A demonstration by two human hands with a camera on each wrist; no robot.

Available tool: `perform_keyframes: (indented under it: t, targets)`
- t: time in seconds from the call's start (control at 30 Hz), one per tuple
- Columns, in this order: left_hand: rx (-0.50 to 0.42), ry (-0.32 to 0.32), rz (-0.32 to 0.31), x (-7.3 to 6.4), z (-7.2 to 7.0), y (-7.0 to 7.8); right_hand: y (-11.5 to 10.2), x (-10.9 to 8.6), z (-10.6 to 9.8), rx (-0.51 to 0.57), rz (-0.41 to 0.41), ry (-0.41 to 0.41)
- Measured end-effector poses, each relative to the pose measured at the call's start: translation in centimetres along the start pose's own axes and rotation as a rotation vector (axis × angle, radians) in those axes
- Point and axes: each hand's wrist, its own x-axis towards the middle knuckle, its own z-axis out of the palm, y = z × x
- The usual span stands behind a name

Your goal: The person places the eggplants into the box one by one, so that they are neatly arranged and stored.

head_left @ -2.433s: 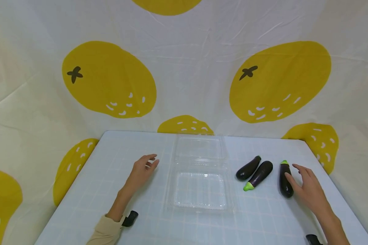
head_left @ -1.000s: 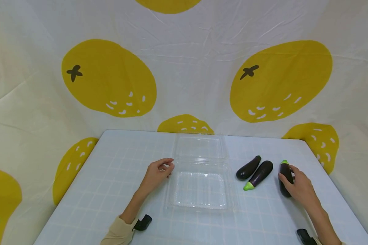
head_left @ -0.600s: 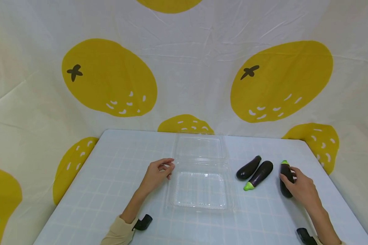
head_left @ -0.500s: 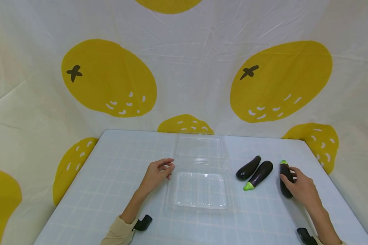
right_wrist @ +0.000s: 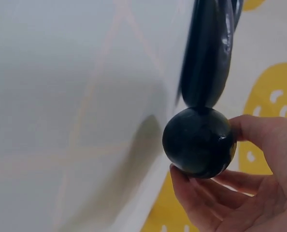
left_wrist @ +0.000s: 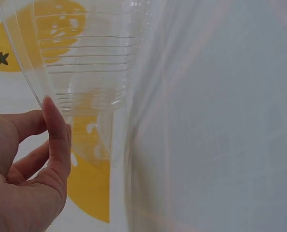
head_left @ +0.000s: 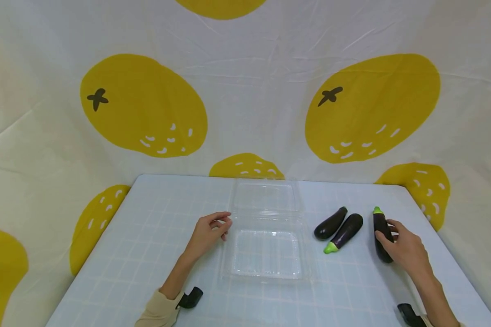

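Observation:
My right hand (head_left: 409, 250) grips a dark purple eggplant (head_left: 382, 236) with a green stem end, thumb on one side and fingers on the other. Its round end (right_wrist: 199, 142) faces the right wrist camera, and a gap shows between it and the table. Left of it lie two more eggplants (head_left: 330, 223), side by side on the table. At the left edge of an open clear plastic clamshell container (head_left: 266, 272), my left hand (head_left: 206, 234) pinches the rim between thumb and index finger. The container's lid (head_left: 266, 195) lies folded back toward the wall.
The table has a pale checked cover (head_left: 159, 254). A white cloth with yellow fruit prints (head_left: 258, 91) hangs behind the table and at its sides. A black wrist device (head_left: 191, 297) sits at the left sleeve, another (head_left: 410, 314) at the right wrist.
My right hand has closed round the eggplant, which has since shifted slightly up and away in the head view. Earlier, my left hand moved right to the container's edge and has stayed there.

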Motion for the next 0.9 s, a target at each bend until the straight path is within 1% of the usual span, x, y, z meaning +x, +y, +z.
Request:
perform_keyframes:
  t: [0.27,0.43,0.63,0.9]
  targets:
    - [0.013,0.003,-0.009,0.0,0.0,0.0,-1.0,-0.3,-0.4,0.003,-0.034,0.021]
    - [0.011,0.002,-0.002,0.1,0.0,-0.1,-1.7,-0.4,-0.7,-0.001,-0.057,0.022]
    - [0.004,0.001,0.002,0.0,-0.1,0.0,-2.9,-0.8,-1.1,0.007,-0.102,0.023]
    - [0.004,-0.001,-0.014,0.0,0.0,0.1,-4.7,-1.6,-1.5,0.019,-0.157,0.027]
